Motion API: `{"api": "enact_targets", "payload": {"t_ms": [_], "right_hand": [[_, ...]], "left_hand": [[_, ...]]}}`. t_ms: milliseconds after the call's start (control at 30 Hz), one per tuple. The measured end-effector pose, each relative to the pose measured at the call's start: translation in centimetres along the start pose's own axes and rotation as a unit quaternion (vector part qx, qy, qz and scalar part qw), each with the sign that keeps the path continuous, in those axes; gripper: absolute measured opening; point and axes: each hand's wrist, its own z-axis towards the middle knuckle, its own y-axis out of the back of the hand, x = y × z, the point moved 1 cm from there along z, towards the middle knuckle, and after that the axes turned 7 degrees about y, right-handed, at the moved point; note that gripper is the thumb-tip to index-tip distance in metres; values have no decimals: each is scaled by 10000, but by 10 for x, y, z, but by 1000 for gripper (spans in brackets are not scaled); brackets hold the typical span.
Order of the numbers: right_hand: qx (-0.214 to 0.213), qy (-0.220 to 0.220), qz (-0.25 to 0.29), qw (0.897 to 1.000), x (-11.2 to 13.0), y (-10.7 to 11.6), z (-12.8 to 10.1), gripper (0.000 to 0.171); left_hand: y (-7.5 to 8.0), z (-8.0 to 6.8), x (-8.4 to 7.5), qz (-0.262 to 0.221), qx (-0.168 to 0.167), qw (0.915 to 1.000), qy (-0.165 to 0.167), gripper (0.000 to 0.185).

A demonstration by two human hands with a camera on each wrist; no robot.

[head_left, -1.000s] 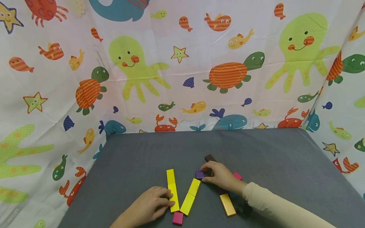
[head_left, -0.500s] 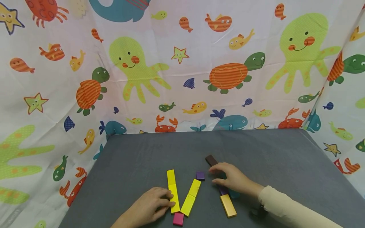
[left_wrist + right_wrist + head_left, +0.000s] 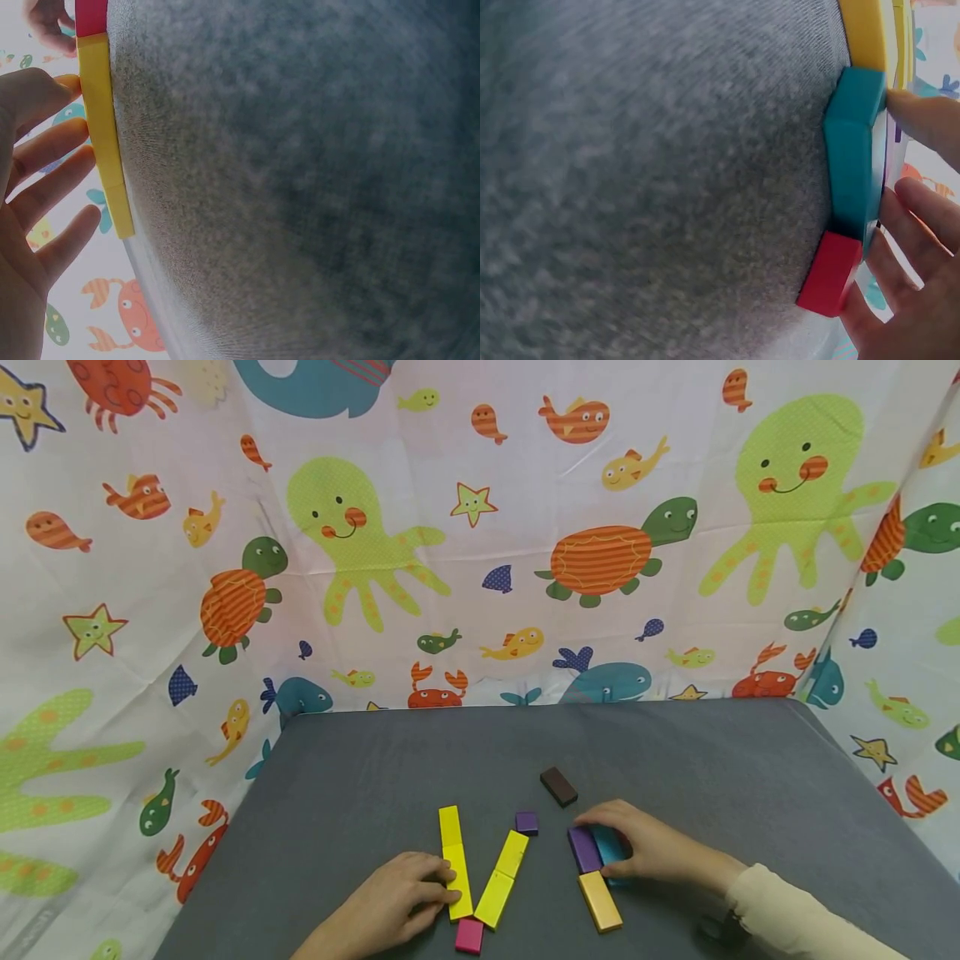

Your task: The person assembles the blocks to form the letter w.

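My left hand (image 3: 405, 893) lies beside the left line of yellow blocks (image 3: 453, 847), its fingers fairly straight and the tips touching the nearer block. A pink block (image 3: 469, 936) sits at the near end, where this line meets a second, slanting line of yellow blocks (image 3: 503, 877). To the right, my right hand (image 3: 648, 847) holds a teal block (image 3: 611, 843) between thumb and fingers. That block lies along a purple block (image 3: 584, 850), with a gold block (image 3: 600, 902) at the near end. In the right wrist view, a red block (image 3: 830, 274) lies by the teal block's far end.
A small purple block (image 3: 527, 823) stands at the far end of the slanting yellow line. Farther back lies a dark brown block (image 3: 558, 787). A grey cloth covers the table (image 3: 375, 760), and a sea-animal curtain (image 3: 510, 543) hangs behind it.
My right hand has left the small purple block and moved right and nearer to the teal block, uncovering the brown and longer purple blocks. The left hand has stayed in place.
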Motion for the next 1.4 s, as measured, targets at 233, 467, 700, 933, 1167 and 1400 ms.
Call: {"api": "enact_targets", "payload": {"t_ms": [233, 467, 700, 933, 1167, 1400], "right_hand": [[-4, -162, -59, 9999, -1, -1, 1, 68], [-17, -213, -282, 9994, -1, -1, 8, 56], [-27, -256, -356, 9990, -3, -2, 10, 53], [-54, -168, -483, 9987, -4, -3, 9, 53], [-280, 243, -908, 9952, -1, -1, 8, 54], [-536, 363, -791, 9948, 5, 0, 12, 60]], "left_hand": [[1, 0, -1, -22, 87, 9999, 55, 25], [1, 0, 0, -1, -31, 10000, -14, 24], [1, 0, 0, -9, 53, 10000, 28, 24], [-1, 0, 0, -23, 52, 10000, 15, 24], [-2, 0, 1, -37, 36, 10000, -15, 24], [-1, 0, 1, -27, 12, 10000, -36, 23]]}}
